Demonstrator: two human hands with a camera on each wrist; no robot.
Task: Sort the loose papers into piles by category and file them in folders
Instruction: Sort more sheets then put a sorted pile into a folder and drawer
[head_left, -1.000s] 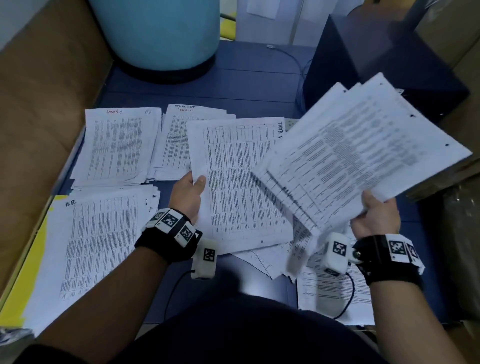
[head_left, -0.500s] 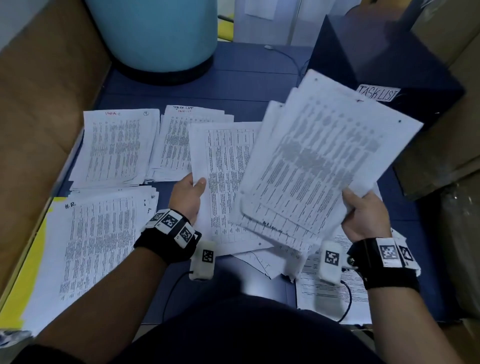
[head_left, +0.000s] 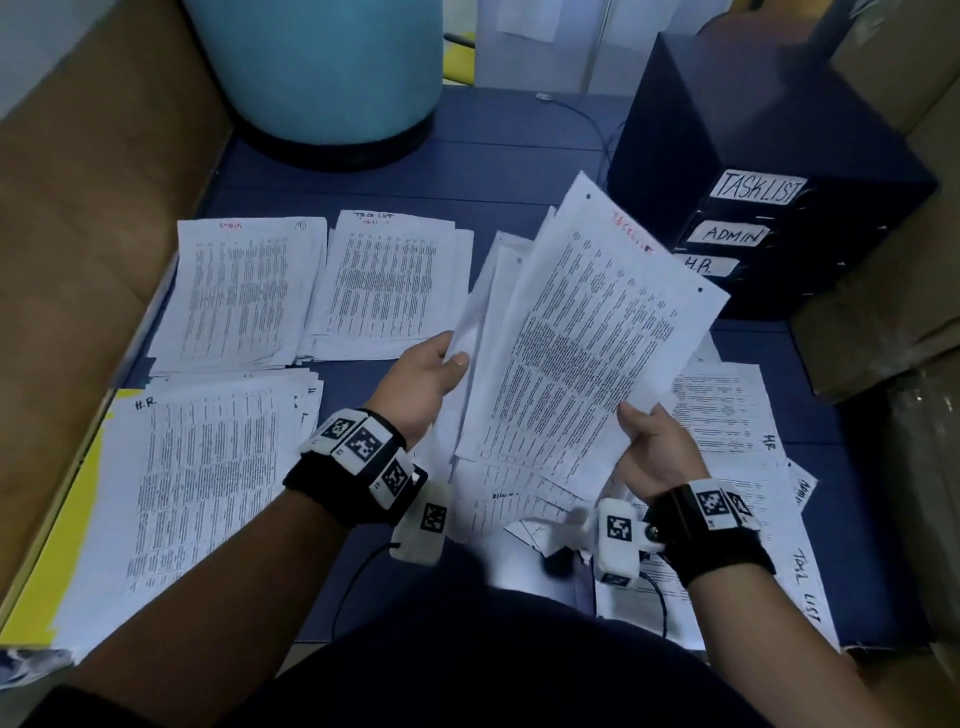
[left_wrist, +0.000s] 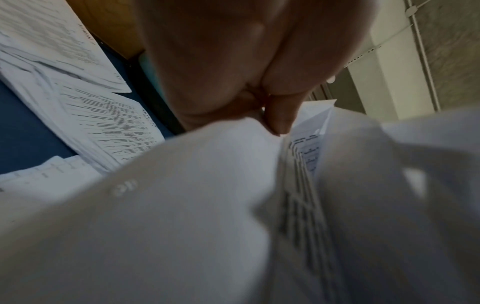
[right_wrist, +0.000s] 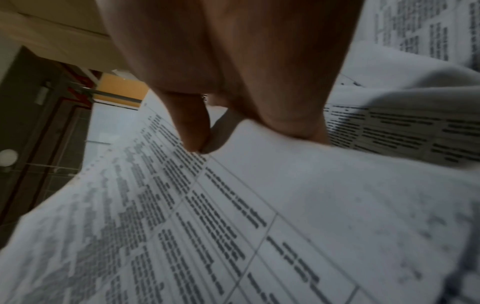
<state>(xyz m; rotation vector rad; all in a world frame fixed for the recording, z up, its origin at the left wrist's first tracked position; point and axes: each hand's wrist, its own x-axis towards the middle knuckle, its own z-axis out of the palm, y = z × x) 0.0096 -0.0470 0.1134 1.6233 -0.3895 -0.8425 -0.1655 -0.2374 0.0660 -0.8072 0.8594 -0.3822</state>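
Three sorted piles lie on the blue bench at left: an H.R. pile (head_left: 208, 499) nearest, an ADMIN pile (head_left: 239, 291) far left, a task-list pile (head_left: 389, 286) beside it. At centre, both hands lift a fanned sheaf (head_left: 587, 343) marked TASKLIST in red, likely to read its heading. The left hand (head_left: 421, 389) pinches its left edge; the right hand (head_left: 654, 447) grips its near corner. Unsorted sheets (head_left: 727, 410) lie beneath. Far right stands a dark filing box (head_left: 769, 156) with labelled slots.

The folder box (head_left: 769, 208) labels read TASKLIST, ADMIN, H.R.; floor piles (head_left: 239, 291) are headed ADMIN, H.R.
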